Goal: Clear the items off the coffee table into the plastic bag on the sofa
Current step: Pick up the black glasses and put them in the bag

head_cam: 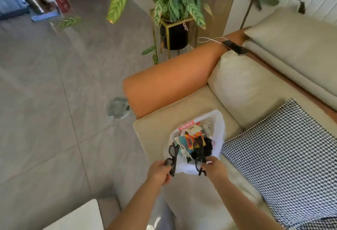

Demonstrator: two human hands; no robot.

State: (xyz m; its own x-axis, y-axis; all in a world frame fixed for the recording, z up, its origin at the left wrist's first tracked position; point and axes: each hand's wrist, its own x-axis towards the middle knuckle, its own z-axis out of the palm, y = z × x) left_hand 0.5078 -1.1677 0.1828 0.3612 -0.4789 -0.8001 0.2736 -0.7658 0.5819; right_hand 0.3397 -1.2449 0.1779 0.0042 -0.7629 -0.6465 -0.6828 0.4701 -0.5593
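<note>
Grey floor tiles run up to a beige sofa with an orange arm, where the white plastic bag sits open on the seat cushion, already part full of bright packets. I hold both hands right over its near edge. My left hand has its grip curled around one pair of black glasses, and my right hand pinches a second black pair, whose frame hangs down into the mouth of the bag.

My worry is the left pair: it hangs over the bag's outer rim, so if I let go now it could slide down the outside onto the cushion. That thin plastic looks slack, and a push could fold the opening shut or tip the bag. A corner of the desk shows bottom left, I think, but what remains on it is out of view.
</note>
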